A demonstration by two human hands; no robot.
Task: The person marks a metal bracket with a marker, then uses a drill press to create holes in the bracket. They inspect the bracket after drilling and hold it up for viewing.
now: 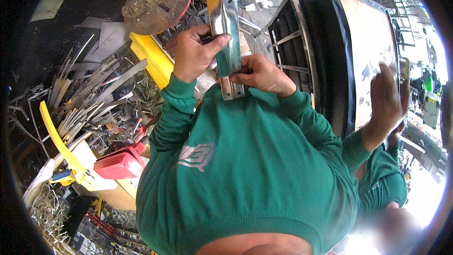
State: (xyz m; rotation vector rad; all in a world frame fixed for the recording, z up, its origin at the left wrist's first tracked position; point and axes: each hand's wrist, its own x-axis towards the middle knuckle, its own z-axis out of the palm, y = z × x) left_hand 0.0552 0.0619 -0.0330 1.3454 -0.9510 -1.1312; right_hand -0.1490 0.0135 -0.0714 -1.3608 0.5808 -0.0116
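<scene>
A long, polished metal strip (pixel 228 16), bent lengthwise, stands out in front of my chest. Round holes pass through it near both ends, and its shiny faces mirror yellow and green. My left hand (pixel 192 54) grips its left edge around the middle, thumb laid across the front face. Lower down, my right hand (pixel 267 75) pinches the right edge close to the near end. Fingers of both hands are partly hidden behind the metal.
Scrap metal strips (pixel 99 82) pile up at left beside a yellow bar (pixel 153 59) and a red box (pixel 120 163). A rusty disc (pixel 158 12) lies at the far left. Right of me are a framed black stack (pixel 325 52) and a co-worker's raised hand (pixel 389 94).
</scene>
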